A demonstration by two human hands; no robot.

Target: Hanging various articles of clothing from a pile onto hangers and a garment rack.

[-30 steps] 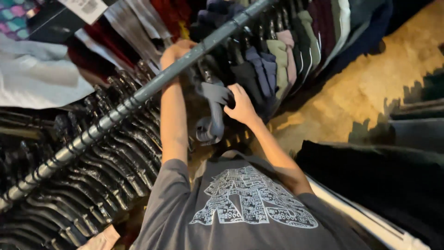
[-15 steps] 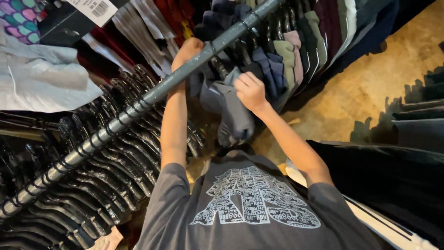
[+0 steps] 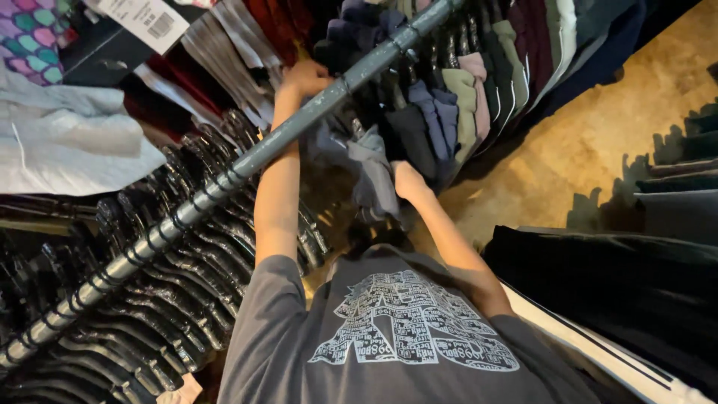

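Here, a person in a grey printed tee (image 3: 396, 337) stands under a grey rail (image 3: 247, 161) that runs from 7 o'clock up to 1 o'clock across the view. Both arms are raised.

Left arm: bare forearm goes nearly straight up past the rail on its near side. The left hand (image 3: 303, 78) sits at 11 o'clock, fingers curled together at the rail's far side, among hanging clothes. Whether it grips the rail or a hanger there, cannot tell.

Right arm: bent at the elbow, forearm slanting from 4 o'clock up to centre. The right hand (image 3: 407, 179) is at centre, below the rail, fingers closed on a grey garment (image 3: 374, 176) just left of it. Fingertips hidden in the cloth.

The garment hangs below the rail between the two arms, folds drooping down toward the person's chest.

At 1 o'clock, a row of hung clothes (image 3: 464, 97) in navy, olive, pink and dark tones, packed tight on the rail, just right of the garment. At 8 o'clock, many black hangers (image 3: 149, 284) crowd the rail. At 10 o'clock, pale grey cloth (image 3: 75, 146); at 11 o'clock a white tag (image 3: 146, 21). Tan floor (image 3: 598, 135) at 2 o'clock. Dark clothes (image 3: 621, 299) at 4 o'clock.
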